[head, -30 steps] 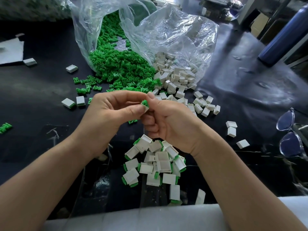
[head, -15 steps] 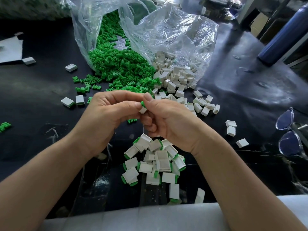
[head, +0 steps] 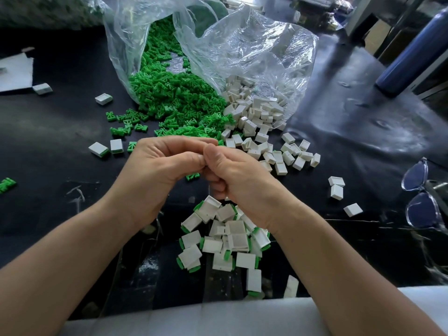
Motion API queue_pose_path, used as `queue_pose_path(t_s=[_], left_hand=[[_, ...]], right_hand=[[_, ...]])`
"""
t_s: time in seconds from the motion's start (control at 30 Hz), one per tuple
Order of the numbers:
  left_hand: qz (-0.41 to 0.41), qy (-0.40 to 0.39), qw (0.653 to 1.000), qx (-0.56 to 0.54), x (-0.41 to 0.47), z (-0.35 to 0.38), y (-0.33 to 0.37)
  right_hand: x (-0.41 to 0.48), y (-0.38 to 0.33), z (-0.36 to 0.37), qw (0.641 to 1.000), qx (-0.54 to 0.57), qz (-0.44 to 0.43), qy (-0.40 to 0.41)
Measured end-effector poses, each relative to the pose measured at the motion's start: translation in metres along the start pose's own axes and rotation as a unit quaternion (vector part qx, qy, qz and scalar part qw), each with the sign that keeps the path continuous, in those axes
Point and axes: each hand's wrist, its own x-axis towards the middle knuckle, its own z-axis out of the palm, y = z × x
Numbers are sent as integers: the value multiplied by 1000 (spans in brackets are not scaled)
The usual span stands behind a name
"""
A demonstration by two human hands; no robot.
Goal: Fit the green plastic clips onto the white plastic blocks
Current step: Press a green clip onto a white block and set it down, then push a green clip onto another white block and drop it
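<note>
My left hand (head: 155,173) and my right hand (head: 240,175) meet thumb to thumb above the black table, fingers curled. The white block with its green clip is pinched between their fingertips and is hidden there. Loose green clips (head: 169,103) spill from a clear bag behind the hands. Bare white blocks (head: 254,110) spill from a second clear bag (head: 254,52) to the right of them. A heap of white blocks with green clips fitted (head: 225,238) lies under my wrists. One green clip (head: 192,177) lies just below my thumbs.
Clear glasses (head: 421,197) lie at the right edge and a blue bottle (head: 412,52) stands at the back right. Stray blocks (head: 337,187) dot the table right and left. White paper (head: 14,71) lies far left. A white foam strip (head: 218,316) runs along the near edge.
The fingertips have closed tighter over the block and clip, which showed between them before and are now covered. Both hands stay in the same place.
</note>
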Motion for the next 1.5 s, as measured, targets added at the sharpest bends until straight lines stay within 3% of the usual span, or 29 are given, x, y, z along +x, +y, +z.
queue_pose_path(t_s=[0.33,0.57,0.77,0.87,1.0,1.2,1.33,1.5], left_hand=[[-3,7,1000,-18,-1,2,0],[-12,-12,999,-40,-1,2,2],[-26,-10,999,-15,0,0,1],[-29,12,1000,1,1,0,1],[-12,23,999,29,0,0,4],[-14,-59,994,88,-8,4,5],[-18,-76,991,108,-9,6,6],[-33,-12,995,92,-4,2,5]], right_hand=[[3,4,3,998,-46,-22,40],[4,3,-5,995,98,19,-29],[6,2,-10,989,132,57,-47],[6,2,-14,996,77,50,0],[8,0,-31,989,-5,5,144],[17,7,-48,946,-89,-26,312],[22,15,-44,904,-261,-75,331],[27,24,-35,830,-484,-83,264]])
